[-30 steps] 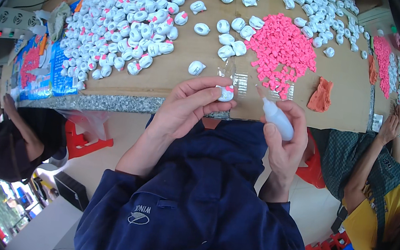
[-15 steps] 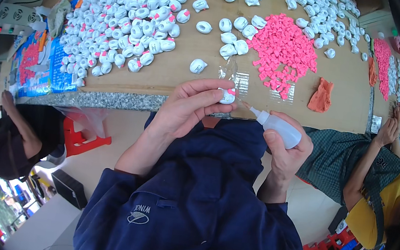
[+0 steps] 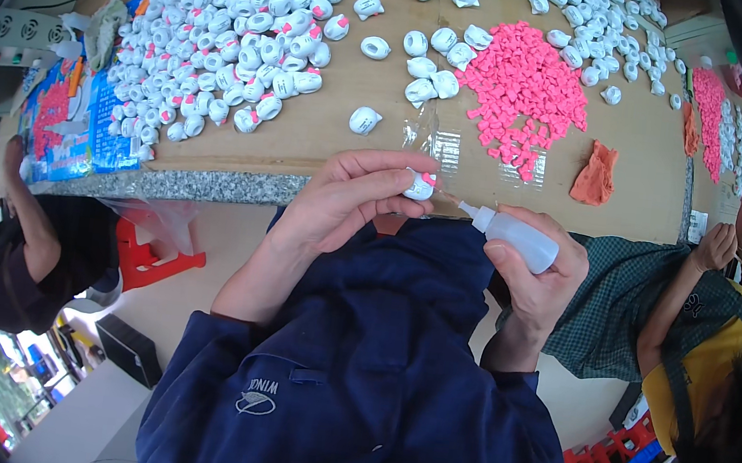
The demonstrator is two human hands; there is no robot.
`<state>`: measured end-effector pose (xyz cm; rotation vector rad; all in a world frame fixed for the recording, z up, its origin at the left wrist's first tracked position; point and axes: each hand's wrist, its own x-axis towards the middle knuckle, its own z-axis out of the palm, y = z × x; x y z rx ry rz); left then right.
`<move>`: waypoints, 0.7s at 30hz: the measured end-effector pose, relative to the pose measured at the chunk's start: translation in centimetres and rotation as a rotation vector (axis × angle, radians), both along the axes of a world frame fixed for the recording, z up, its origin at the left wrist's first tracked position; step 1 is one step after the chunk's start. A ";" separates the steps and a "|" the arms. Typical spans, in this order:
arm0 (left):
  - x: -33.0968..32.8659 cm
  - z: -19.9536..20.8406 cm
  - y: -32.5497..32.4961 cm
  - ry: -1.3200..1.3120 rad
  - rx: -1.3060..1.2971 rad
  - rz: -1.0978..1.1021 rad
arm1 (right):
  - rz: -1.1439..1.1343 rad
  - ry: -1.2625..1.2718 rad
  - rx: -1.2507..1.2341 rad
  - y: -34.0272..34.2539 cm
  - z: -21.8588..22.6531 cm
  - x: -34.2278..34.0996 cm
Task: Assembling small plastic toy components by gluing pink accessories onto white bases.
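1. While the head view is showing both hands at work, the left hand [image 3: 352,195] is pinching a small white piece [image 3: 419,187] above the cardboard's [image 3: 639,207] near edge.
2. Over on the right, the right hand [image 3: 538,273] is gripping a squeeze bottle [image 3: 524,241], its long axis slanting, nozzle [image 3: 471,211] pointing left and slightly forward.
3. That nozzle is aiming at the piece, just beside it; any contact isn't showing clearly.

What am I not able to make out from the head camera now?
In the head view:
- Left side of the held piece: covered by the left hand.
- Whether the nozzle of the bottle touches it: end too small, blurred.
- Far end of the white pile: cut off by the top edge.
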<state>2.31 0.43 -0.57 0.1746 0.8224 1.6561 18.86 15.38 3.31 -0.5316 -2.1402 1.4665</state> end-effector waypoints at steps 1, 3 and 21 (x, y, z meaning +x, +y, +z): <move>0.0 0.0 0.0 0.000 0.000 0.000 | 0.000 0.000 0.000 0.0 0.1 0.0; 0.0 0.0 0.0 -0.008 -0.009 -0.003 | 0.003 -0.018 -0.004 0.0 0.3 0.0; -0.1 -0.2 -0.1 -0.098 0.028 -0.017 | -0.052 -0.014 -0.137 -0.2 0.8 0.2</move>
